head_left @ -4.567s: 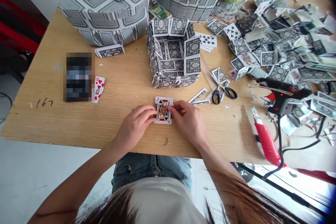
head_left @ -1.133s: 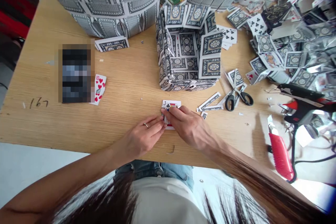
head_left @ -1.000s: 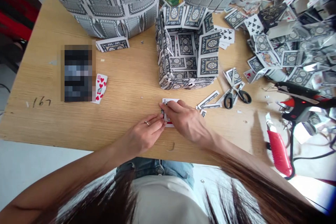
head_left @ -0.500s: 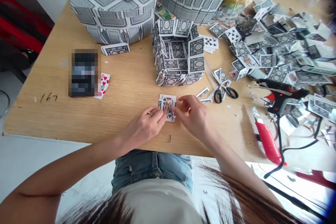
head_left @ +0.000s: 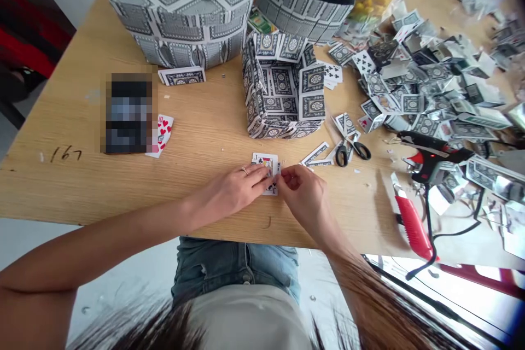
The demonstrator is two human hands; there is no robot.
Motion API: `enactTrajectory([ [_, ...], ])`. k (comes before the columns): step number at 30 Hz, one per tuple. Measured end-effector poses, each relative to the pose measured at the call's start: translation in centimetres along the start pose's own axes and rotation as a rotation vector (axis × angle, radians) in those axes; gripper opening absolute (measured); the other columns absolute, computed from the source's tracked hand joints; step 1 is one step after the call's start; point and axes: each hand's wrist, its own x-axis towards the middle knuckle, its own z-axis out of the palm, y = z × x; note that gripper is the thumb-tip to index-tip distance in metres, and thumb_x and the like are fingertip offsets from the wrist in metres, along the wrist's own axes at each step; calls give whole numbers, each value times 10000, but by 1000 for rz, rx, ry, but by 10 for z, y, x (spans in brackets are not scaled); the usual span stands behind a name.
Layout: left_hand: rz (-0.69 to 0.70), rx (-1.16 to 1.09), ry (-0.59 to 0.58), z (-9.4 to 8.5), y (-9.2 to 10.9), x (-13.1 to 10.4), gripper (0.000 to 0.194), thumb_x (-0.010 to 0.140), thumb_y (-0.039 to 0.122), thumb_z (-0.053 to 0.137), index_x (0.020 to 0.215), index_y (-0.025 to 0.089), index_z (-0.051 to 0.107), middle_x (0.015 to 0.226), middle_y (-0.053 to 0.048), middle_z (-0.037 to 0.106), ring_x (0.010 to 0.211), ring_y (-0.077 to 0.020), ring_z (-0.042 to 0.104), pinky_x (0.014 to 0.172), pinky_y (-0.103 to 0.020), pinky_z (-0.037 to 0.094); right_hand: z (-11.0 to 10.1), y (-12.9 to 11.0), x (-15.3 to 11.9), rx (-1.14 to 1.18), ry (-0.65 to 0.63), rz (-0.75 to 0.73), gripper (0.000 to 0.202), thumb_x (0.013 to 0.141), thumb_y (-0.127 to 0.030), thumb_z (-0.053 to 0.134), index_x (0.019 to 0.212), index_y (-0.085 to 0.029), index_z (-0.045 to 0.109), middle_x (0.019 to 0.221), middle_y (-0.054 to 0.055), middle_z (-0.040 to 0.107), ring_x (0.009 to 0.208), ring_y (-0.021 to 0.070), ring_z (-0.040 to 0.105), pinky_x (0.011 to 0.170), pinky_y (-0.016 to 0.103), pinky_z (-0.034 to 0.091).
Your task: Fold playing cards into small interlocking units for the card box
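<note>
A jack of clubs playing card (head_left: pixel 267 161) lies face up on the table near its front edge. My left hand (head_left: pixel 240 188), with a ring on one finger, rests on the card with its fingers stretched out over the lower part. At the card's right edge, my right hand (head_left: pixel 305 192) has thumb and forefinger pinched together. A sliver of another card shows there, partly hidden by the fingertips. Beyond the hands stands an open box made of folded playing cards (head_left: pixel 283 130). Scissors (head_left: pixel 346 145) with black handles lie on cut card strips (head_left: pixel 318 156) to the right.
Two larger card-covered boxes, one lidded (head_left: pixel 184 27) and one round (head_left: pixel 305 11), stand at the back. Loose cards (head_left: pixel 430 74) are heaped on the right. A glue gun (head_left: pixel 435 156) and a red utility knife (head_left: pixel 412 219) sit near the right front. A phone-like blurred object (head_left: pixel 129 115) lies left.
My left hand has shifted right and flattened over the card. My right hand's fingers have closed into a pinch at the card's right edge. The view has tilted slightly.
</note>
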Motion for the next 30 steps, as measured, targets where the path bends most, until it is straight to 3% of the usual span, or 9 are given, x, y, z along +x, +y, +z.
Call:
enactTrajectory([
  [5,-19,17,63,10,4,0,321,951,151,477,1243,76,586,1267,-114,649,1202,-218,584,1024,-323,459,9,-1,-9,-72,79,-31,99,833,-254,616,800,-169,656,732,20,662,586,129,589,583,258,473],
  [11,-14,-25,73,2,1,0,298,962,124,437,1205,78,603,1241,-107,665,1190,-196,596,1020,-311,466,16,-4,-21,-127,140,-174,228,942,-257,504,1038,-161,687,851,54,660,637,127,600,585,245,497],
  [18,-19,-37,105,-3,0,2,296,966,84,376,1117,67,630,1194,-118,692,1120,-193,643,959,-309,496,18,-4,-23,-148,104,-267,275,973,-229,451,1103,-150,679,868,87,662,689,156,633,600,266,527],
  [23,-23,-99,69,-4,-4,5,266,956,66,402,1135,78,598,1189,-112,688,1128,-178,635,998,-298,480,8,1,-15,-142,6,-340,285,981,-182,420,1092,-154,682,849,90,651,766,181,639,693,292,550],
  [27,-155,-293,-5,-2,-7,4,224,955,165,502,1173,132,536,1187,-72,674,1086,-163,649,963,-289,521,-13,14,-8,-13,-148,-446,283,962,-230,505,1202,-155,635,981,101,616,851,183,625,781,317,561],
  [30,-208,-414,-35,-4,-9,0,154,954,160,500,1102,136,534,1303,-112,586,1182,-175,605,976,-289,535,-23,23,-4,-53,-220,-551,414,911,-308,610,1281,-126,579,1091,143,591,948,233,605,818,379,564],
])
